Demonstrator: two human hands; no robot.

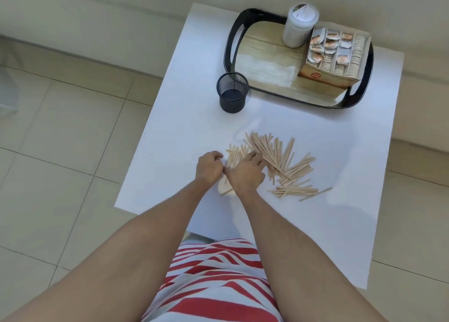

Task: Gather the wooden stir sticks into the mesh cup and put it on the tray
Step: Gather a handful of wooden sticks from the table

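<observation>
Many wooden stir sticks (284,161) lie in a loose pile on the white table (315,132). Both hands work at the pile's left end. My left hand (208,168) is curled round a small bundle of sticks, whose lower ends poke out between my wrists. Touching it, my right hand (246,172) lies with bent fingers on the sticks and pinches some of them. The black mesh cup (232,92) stands upright and empty behind the pile, apart from both hands. Just right of the cup is the black-rimmed tray (230,47) with a wood-look floor.
On the tray stand a white lidded bottle (299,26) and an open cardboard box of sachets (335,54), filling its right half. The table's left edge runs close to the cup. Tiled floor surrounds the table.
</observation>
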